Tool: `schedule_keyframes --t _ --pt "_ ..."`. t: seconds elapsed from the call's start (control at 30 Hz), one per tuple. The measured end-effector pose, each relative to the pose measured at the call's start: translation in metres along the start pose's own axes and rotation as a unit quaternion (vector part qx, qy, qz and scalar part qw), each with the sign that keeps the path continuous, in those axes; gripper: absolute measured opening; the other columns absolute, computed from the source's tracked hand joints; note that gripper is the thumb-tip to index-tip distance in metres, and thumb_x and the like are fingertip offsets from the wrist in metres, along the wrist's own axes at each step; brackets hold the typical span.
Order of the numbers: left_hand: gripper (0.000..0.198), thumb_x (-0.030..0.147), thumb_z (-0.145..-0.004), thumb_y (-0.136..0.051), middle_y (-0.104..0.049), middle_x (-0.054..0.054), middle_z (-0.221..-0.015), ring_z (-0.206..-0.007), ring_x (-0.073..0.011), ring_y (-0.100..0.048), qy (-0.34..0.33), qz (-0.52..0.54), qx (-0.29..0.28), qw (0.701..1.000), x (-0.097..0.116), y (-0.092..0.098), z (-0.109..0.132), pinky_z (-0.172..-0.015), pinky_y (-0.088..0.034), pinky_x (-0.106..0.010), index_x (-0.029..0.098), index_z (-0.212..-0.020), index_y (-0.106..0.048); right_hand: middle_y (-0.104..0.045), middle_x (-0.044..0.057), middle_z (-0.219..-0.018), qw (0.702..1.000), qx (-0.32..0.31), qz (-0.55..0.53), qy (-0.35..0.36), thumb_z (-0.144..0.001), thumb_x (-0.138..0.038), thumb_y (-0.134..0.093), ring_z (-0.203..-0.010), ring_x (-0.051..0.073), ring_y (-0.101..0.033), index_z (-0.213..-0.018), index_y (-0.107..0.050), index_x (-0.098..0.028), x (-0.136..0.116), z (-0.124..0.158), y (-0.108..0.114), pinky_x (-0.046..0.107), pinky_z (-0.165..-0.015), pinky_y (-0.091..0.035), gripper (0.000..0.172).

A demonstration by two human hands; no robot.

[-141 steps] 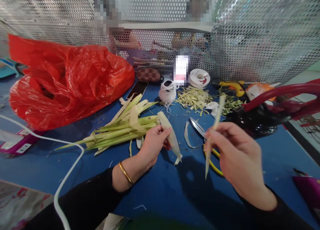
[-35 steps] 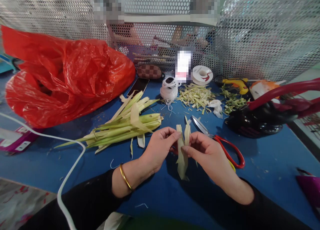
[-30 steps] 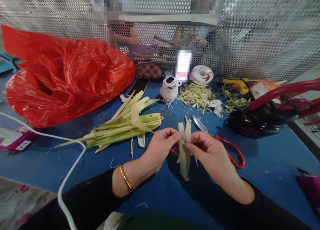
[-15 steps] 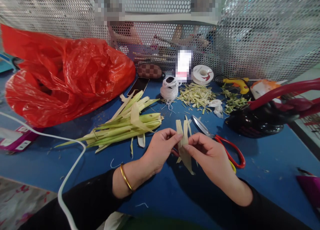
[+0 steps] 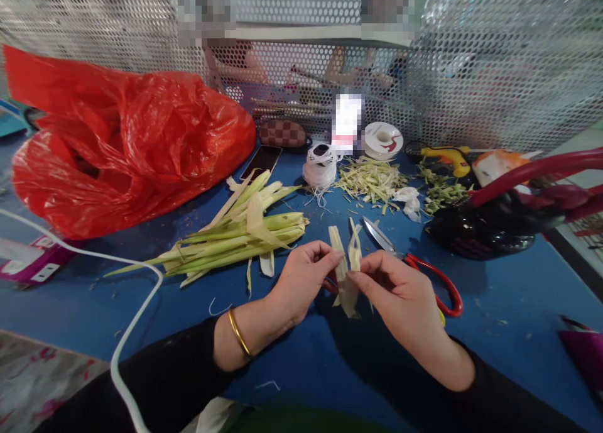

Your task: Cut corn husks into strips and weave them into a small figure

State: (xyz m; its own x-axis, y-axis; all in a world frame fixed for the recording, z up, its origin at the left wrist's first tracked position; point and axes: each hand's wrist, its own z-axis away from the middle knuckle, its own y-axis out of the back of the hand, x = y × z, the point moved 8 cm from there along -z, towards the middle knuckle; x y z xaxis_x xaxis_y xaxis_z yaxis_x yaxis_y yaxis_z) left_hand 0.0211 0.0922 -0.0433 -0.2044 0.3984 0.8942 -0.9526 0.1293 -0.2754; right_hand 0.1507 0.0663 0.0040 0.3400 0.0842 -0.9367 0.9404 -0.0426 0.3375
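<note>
Both of my hands meet over the blue table [image 5: 292, 364] and pinch a small bundle of pale leaf strips [image 5: 346, 266]. My left hand [image 5: 301, 282], with a gold bangle on the wrist, grips the strips from the left. My right hand [image 5: 400, 291] pinches them from the right. The strips stand up between the fingertips and hang a little below them. A pile of long green leaves [image 5: 235, 235] lies just left of my left hand. Red-handled scissors [image 5: 414, 269] lie on the table behind my right hand.
A big red plastic bag [image 5: 122, 144] fills the back left. A phone [image 5: 264, 163], a spool of white thread [image 5: 320, 166], a tape roll [image 5: 384, 141], leaf scraps [image 5: 372, 178], a yellow glue gun [image 5: 443, 156] and a black basket with red handle [image 5: 499, 219] stand behind. A white cable [image 5: 127, 320] runs at left. People sit beyond the mesh screen.
My right hand has brought its strip to the piece in my left hand, and both now hold them together. The scissors now lie on the table. The strips have shifted slightly between my fingers.
</note>
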Motion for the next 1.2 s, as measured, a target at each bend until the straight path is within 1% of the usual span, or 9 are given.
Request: schedule_keyframes --t 0.1,0.2,0.3,0.4,0.5,0.6,0.83,1.07,1.2 --pt "0.025 0.032 -0.075 -0.071 -0.056 0.004 -0.05 -0.043 -0.0064 -0.05 -0.003 0.008 0.003 1.0 0.001 0.001 -0.001 -0.044 -0.042 -0.017 0.016 -0.064 -0.055 -0.059 -0.003 -0.06 1.0 0.0 -0.009 0.007 -0.08 -0.025 -0.064 -0.053 0.011 -0.053 -0.07 -0.06 -0.021 -0.004 0.001 0.001 0.022 -0.05 -0.044 0.012" --pt "0.026 0.034 -0.073 -0.073 -0.057 0.004 -0.051 -0.044 -0.0058 -0.05 -0.013 0.021 0.009 1.0 0.003 0.003 -0.002 -0.044 -0.041 -0.016 0.016 -0.065 -0.056 -0.061 -0.002 -0.064 0.997 -0.046 -0.044 -0.035 -0.078 -0.027 -0.067 -0.057 0.013 -0.056 -0.076 -0.062 -0.021 0.005 0.0 -0.008 0.023 -0.052 -0.046 0.009" --pt "0.029 0.037 -0.072 -0.075 -0.057 0.005 -0.051 -0.044 -0.0059 -0.05 -0.021 0.029 0.019 0.999 0.004 0.006 -0.003 -0.044 -0.041 -0.016 0.016 -0.064 -0.057 -0.059 -0.002 -0.063 0.992 -0.087 -0.051 -0.074 -0.078 -0.028 -0.067 -0.056 0.013 -0.054 -0.074 -0.061 -0.02 0.014 0.0 -0.016 0.024 -0.052 -0.045 0.011" --pt "0.031 0.041 -0.073 -0.074 -0.059 0.004 -0.053 -0.045 -0.0073 -0.051 -0.015 0.034 0.02 0.999 0.004 0.006 -0.003 -0.046 -0.044 -0.018 0.016 -0.066 -0.057 -0.057 -0.002 -0.061 0.994 -0.062 -0.042 -0.075 -0.079 -0.031 -0.066 -0.055 0.013 -0.052 -0.071 -0.058 -0.02 0.016 -0.002 -0.012 0.024 -0.052 -0.044 0.015" --pt "0.03 0.041 -0.073 -0.074 -0.06 0.002 -0.056 -0.049 -0.0085 -0.054 0.001 0.028 -0.017 0.999 0.003 0.0 -0.002 -0.049 -0.047 -0.02 0.016 -0.068 -0.058 -0.059 -0.002 -0.062 0.996 -0.036 -0.038 -0.073 -0.08 -0.032 -0.065 -0.056 0.013 -0.053 -0.07 -0.058 -0.02 0.017 -0.003 -0.007 0.025 -0.053 -0.044 0.017" --pt "0.028 0.036 -0.071 -0.075 -0.059 0.003 -0.055 -0.049 -0.008 -0.055 0.014 0.01 -0.042 0.999 0.0 -0.005 -0.001 -0.051 -0.047 -0.02 0.015 -0.065 -0.058 -0.059 -0.002 -0.062 0.996 -0.032 -0.037 -0.071 -0.081 -0.034 -0.065 -0.056 0.013 -0.054 -0.07 -0.058 -0.02 0.018 -0.003 -0.005 0.024 -0.052 -0.044 0.018" --pt "0.026 0.034 -0.076 -0.07 -0.061 0.002 -0.054 -0.045 -0.0079 -0.055 0.014 0.006 0.003 1.0 -0.001 0.004 -0.004 -0.049 -0.046 -0.019 0.016 -0.066 -0.055 -0.061 -0.002 -0.064 1.0 0.021 -0.012 0.003 -0.083 -0.029 -0.064 -0.058 0.013 -0.055 -0.073 -0.06 -0.02 0.003 0.003 0.006 0.024 -0.055 -0.046 0.013" --pt "0.027 0.037 -0.076 -0.071 -0.061 0.002 -0.053 -0.042 -0.0079 -0.054 0.014 0.02 0.006 1.0 -0.002 0.005 -0.005 -0.046 -0.045 -0.019 0.016 -0.068 -0.056 -0.065 -0.001 -0.069 0.998 -0.033 -0.05 -0.029 -0.08 -0.024 -0.066 -0.061 0.013 -0.06 -0.078 -0.063 -0.02 0.008 -0.003 -0.008 0.024 -0.058 -0.05 0.005" --pt "0.024 0.034 -0.078 -0.069 -0.061 0.001 -0.053 -0.045 -0.0084 -0.055 0.0 0.024 0.032 0.999 0.001 0.01 -0.006 -0.048 -0.046 -0.019 0.016 -0.068 -0.056 -0.066 -0.001 -0.068 0.997 -0.014 -0.075 -0.008 -0.084 -0.023 -0.064 -0.061 0.013 -0.062 -0.075 -0.065 -0.02 0.002 -0.003 -0.002 0.024 -0.06 -0.052 0.009"
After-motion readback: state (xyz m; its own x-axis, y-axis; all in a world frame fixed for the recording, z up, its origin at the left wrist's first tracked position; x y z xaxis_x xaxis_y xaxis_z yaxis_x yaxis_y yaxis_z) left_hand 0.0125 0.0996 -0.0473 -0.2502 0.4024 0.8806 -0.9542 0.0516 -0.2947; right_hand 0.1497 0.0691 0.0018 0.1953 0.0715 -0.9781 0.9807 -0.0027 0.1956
